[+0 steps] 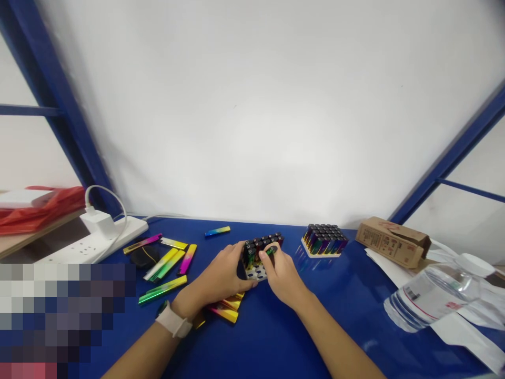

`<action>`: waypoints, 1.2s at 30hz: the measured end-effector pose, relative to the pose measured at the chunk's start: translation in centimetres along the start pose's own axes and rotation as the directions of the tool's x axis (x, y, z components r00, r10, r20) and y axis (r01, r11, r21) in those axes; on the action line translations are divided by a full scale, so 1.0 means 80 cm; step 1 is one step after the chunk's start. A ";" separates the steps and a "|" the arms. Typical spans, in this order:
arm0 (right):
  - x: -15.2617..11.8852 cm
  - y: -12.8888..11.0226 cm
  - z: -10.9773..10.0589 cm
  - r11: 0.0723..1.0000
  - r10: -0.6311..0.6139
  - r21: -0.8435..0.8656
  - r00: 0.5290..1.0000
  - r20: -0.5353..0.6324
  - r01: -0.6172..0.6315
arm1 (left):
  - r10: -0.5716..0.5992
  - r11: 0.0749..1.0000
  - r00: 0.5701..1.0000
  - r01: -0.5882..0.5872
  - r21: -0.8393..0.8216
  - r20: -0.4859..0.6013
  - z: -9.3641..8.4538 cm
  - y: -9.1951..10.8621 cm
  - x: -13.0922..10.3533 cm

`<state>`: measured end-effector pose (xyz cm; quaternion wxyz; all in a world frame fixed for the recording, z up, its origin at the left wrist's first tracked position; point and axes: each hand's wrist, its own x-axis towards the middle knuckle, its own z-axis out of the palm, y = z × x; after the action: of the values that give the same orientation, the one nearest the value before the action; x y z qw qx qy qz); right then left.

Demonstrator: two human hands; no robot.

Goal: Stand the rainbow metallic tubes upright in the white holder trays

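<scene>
Black-topped lighter (271,250) is pinched in right grip (283,273), left grip (223,271) clasping a tray (258,273) — carton (389,241) lettering unreadable.

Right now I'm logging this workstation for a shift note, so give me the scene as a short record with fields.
Surface: blue tabletop
Left hand: grips the side of a partly filled white rack
Right hand: thumb and fingers on a black-topped lighter at that rack
Second rack: to the right, holding rows of black-topped lighters
Loose pieces: shiny, multicoloured, lighter-like, mostly scattered to the left
Far right: cardboard box; clear plastic bottle with white cap
Far left: white power strip with a plugged-in charger
</scene>
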<state>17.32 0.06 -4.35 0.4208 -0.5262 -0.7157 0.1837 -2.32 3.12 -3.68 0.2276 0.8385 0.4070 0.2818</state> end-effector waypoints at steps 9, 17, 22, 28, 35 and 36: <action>-0.001 -0.003 0.012 0.983 0.064 -0.177 0.997 0.040 -0.056 | -0.008 0.998 0.999 0.005 0.070 0.041 -0.032 -0.017 -0.002; -0.001 0.005 0.025 0.988 0.061 -0.138 0.995 -0.083 -0.072 | -0.100 0.935 0.995 0.085 0.345 0.026 -0.054 -0.016 -0.007; -0.001 0.005 0.020 0.996 0.060 -0.060 0.997 -0.050 -0.063 | -0.129 0.962 0.991 0.117 0.248 0.036 -0.050 -0.022 -0.007; -0.002 0.003 0.020 0.999 0.032 -0.027 0.997 -0.064 -0.034 | -0.075 0.946 0.996 0.053 0.320 0.056 -0.048 -0.025 -0.003; -0.003 0.004 0.019 0.999 0.017 -0.036 0.996 -0.087 -0.020 | 0.010 0.987 0.990 0.013 0.162 -0.138 -0.047 -0.026 0.008; -0.003 0.003 0.018 0.999 0.019 -0.029 0.995 -0.103 -0.022 | -0.015 0.994 0.978 0.037 0.100 -0.210 -0.049 -0.022 0.010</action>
<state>16.34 0.19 -5.43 0.4470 -0.5486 -0.6904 0.1502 -5.49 5.35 -1.69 0.1433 0.8096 0.4536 0.3440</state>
